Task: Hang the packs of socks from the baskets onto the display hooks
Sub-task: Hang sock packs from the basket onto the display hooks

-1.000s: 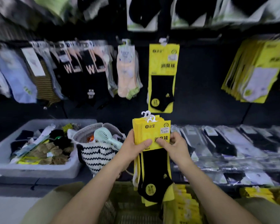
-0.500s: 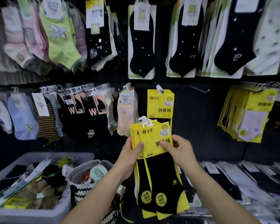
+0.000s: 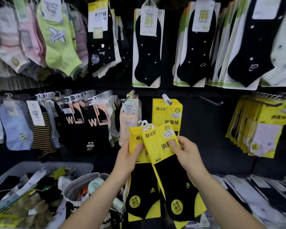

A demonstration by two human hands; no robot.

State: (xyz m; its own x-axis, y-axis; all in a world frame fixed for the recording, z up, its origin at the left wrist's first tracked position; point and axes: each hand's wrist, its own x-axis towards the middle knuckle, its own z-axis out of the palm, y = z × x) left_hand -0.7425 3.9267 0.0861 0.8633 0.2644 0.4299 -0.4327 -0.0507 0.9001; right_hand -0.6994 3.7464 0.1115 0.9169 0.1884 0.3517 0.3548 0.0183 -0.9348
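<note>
Fingers of the left hand point(image 3: 127, 161) clamp a stack of yellow card-backed packs of black socks point(image 3: 134, 140), while the right hand point(image 3: 187, 153) pinches the front yellow pack point(image 3: 155, 147), fanned rightward, both just below matching yellow packs point(image 3: 168, 113) hanging on a white-tipped display hook point(image 3: 166, 98).

A shop: wall hooks point(image 3: 167, 99) hung with priced, packaged socks point(image 3: 167, 113).
</note>
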